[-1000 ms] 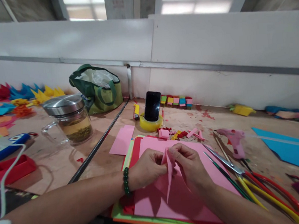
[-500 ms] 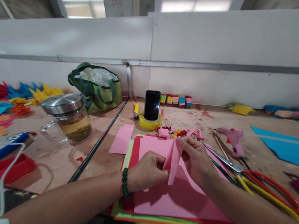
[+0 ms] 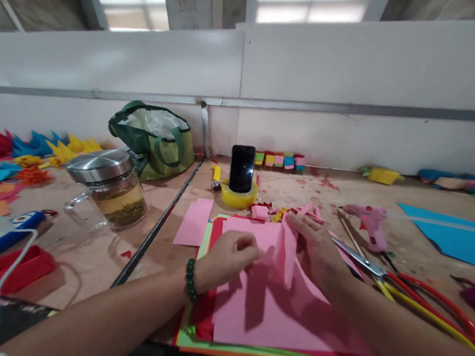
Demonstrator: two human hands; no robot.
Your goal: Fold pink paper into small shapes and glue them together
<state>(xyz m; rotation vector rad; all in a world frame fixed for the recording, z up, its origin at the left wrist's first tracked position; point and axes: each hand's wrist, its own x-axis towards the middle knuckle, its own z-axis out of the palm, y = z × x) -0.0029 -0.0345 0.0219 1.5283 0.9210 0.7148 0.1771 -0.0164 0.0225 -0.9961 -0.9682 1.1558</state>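
A folded piece of pink paper point(image 3: 283, 254) stands up above the pink sheet point(image 3: 269, 318) that tops a stack of coloured paper. My right hand point(image 3: 319, 248) pinches its upper right edge between thumb and fingers. To the left, apart from the folded piece, my left hand point(image 3: 230, 261) hovers over the stack with curled fingers and nothing visible in them. A green bead bracelet circles that wrist. Scissors point(image 3: 376, 268) with red and yellow handles lie right of my right hand, partly behind its forearm.
A phone point(image 3: 242, 168) leans in a yellow tape roll point(image 3: 239, 198) behind the stack. Small paper pieces lie there. At left stand a glass tea mug point(image 3: 120, 201) and a green bag point(image 3: 170, 153). A pink glue gun point(image 3: 370, 222) and blue paper point(image 3: 451, 238) lie at right.
My left hand has let go of the folded pink paper and drawn back slightly left. My right hand still holds the paper, shifted a little to the right.
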